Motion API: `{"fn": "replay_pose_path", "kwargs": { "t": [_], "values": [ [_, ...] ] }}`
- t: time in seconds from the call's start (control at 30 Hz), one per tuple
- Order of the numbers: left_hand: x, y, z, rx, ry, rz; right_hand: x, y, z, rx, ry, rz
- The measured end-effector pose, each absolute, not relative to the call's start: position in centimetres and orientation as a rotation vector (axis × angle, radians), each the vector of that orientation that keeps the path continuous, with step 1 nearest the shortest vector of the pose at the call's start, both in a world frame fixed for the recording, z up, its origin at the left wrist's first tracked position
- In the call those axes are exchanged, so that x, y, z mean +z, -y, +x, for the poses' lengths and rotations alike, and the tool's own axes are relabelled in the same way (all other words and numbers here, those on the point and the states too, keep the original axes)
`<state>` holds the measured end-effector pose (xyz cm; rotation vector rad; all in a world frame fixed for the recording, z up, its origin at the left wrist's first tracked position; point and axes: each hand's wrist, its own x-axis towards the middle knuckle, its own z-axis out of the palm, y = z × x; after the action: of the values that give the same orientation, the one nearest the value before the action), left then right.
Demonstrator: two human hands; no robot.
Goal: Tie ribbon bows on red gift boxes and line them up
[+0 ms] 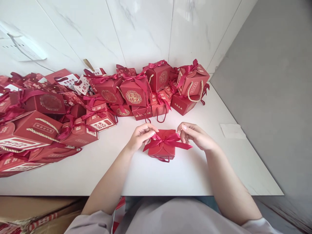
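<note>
Pinching the left loop of a ribbon bow [168, 139], the thumb and fingers of the left hand [140, 138] appeared pressed together, while the right hand [197, 136] had its fingers curled at the right loop; whether those gripped the ribbon or only touched it, I could not tell. The bow sat on top of a small red box [161, 150], which stood on the white surface [185, 175] between the hands. Its top flaps were folded shut and the bow looked tied, its two tails spread sideways, so this box seemed nearly done, with perhaps only the loops left to even out. Stacked boxes [46, 126] on the left and others [134, 92] on the far side already carried many such bows.
</note>
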<state>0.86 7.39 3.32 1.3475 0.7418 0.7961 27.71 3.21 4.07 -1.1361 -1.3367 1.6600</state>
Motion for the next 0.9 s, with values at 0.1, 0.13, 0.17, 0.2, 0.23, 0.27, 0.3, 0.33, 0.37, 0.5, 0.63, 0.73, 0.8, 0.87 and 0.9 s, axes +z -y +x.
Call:
{"fn": "replay_pose_path", "kwargs": {
  "t": [0.1,0.13,0.17,0.2,0.23,0.27,0.3,0.33,0.37,0.5,0.63,0.73,0.8,0.87,0.9],
  "values": [
    [3.6,-7.0,0.9,0.778,-0.756,1.434,4.1,-3.0,27.1,1.636,1.375,-1.121],
    [3.7,-7.0,0.9,0.779,-0.769,1.452,4.2,-3.0,27.0,1.627,1.382,-1.114],
    [3.8,-6.9,1.0,0.780,-0.781,1.457,4.3,-2.9,26.9,1.624,1.384,-1.105],
    [3.9,-6.8,1.0,0.778,-0.790,1.444,4.3,-2.8,26.8,1.629,1.386,-1.093],
    [4.0,-6.8,1.0,0.769,-0.793,1.417,4.5,-2.8,26.8,1.638,1.393,-1.082],
    [4.0,-6.8,1.0,0.757,-0.791,1.381,4.6,-2.8,26.8,1.649,1.403,-1.072],
    [4.0,-6.8,1.0,0.741,-0.784,1.342,4.7,-2.7,26.8,1.663,1.413,-1.071],
    [4.0,-6.9,1.1,0.721,-0.776,1.311,4.8,-2.7,26.9,1.676,1.424,-1.076],
    [4.0,-6.9,1.1,0.706,-0.768,1.291,4.9,-2.7,27.0,1.685,1.435,-1.085],
    [3.9,-7.1,1.0,0.692,-0.741,1.286,5.1,-2.7,27.5,1.723,1.479,-1.160],
    [3.8,-7.1,0.9,0.699,-0.732,1.288,5.1,-2.4,28.1,1.863,1.576,-1.205],
    [3.8,-7.1,1.0,0.709,-0.720,1.288,5.3,-2.1,28.1,1.920,1.666,-1.147],
    [3.9,-7.1,1.1,0.720,-0.715,1.296,5.4,-2.0,28.0,1.935,1.680,-1.093],
    [3.9,-7.1,1.1,0.727,-0.725,1.300,5.4,-2.0,27.9,1.948,1.664,-1.062],
    [3.8,-7.1,1.2,0.730,-0.735,1.298,5.3,-2.1,27.9,1.942,1.656,-1.065]
  ]
}}
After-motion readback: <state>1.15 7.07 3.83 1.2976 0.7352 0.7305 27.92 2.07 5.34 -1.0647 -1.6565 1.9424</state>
